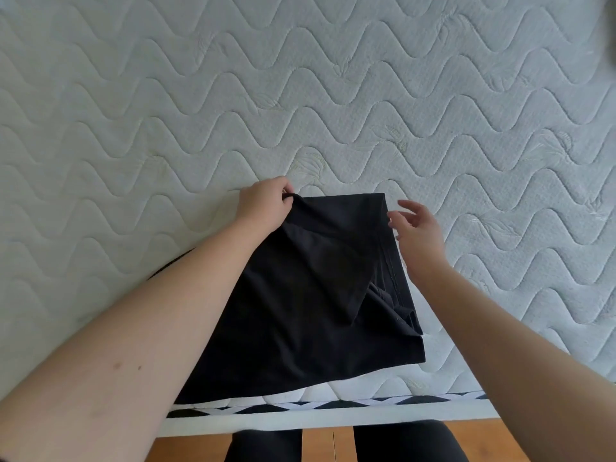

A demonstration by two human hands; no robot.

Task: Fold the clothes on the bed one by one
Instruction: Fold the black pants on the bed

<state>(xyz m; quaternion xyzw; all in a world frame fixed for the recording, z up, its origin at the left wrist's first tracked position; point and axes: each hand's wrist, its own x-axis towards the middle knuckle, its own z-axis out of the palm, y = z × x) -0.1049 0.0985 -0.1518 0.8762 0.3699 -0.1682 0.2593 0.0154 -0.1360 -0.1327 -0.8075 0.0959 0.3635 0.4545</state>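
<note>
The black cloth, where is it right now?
In the head view the black cloth lies low in the middle, on the near edge of the white mattress. The left hand pinches its far left corner, and the right hand hovers open beside its right edge.

We can't make out that dark blurry thing (610, 28) top right, it's cut off; garment's (300, 311) left side sits behind our forearm.

A bare quilted mattress (333, 78), stitched in wavy lines, is seen beyond both hands. A folded black garment (300, 311) is laid directly on it near its front edge, between the left hand (263, 203) and the right hand (418, 228).
</note>
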